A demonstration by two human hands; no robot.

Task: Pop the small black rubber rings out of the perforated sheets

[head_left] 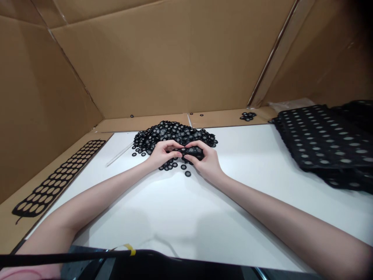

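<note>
My left hand (pixel 165 154) and my right hand (pixel 206 158) meet at the middle of the white board. Thumbs and fingertips of both pinch a small black rubber piece with pale round spots (pixel 194 151), which looks like a folded bit of perforated sheet. Most of it lies in the right hand, and its left end is at the left fingertips. Just behind them rises a heap of small black rings (pixel 171 132), partly hidden by the hands. Several loose rings (pixel 188 174) lie in front of the heap, below the fingers.
A stack of black perforated sheets (pixel 323 136) sits at the right. Along the left edge lies a black sheet with large holes (pixel 58 179). A thin white stick (pixel 119 154) lies left of the heap. Cardboard walls (pixel 180 58) enclose the back and sides; a small ring cluster (pixel 247 116) lies there.
</note>
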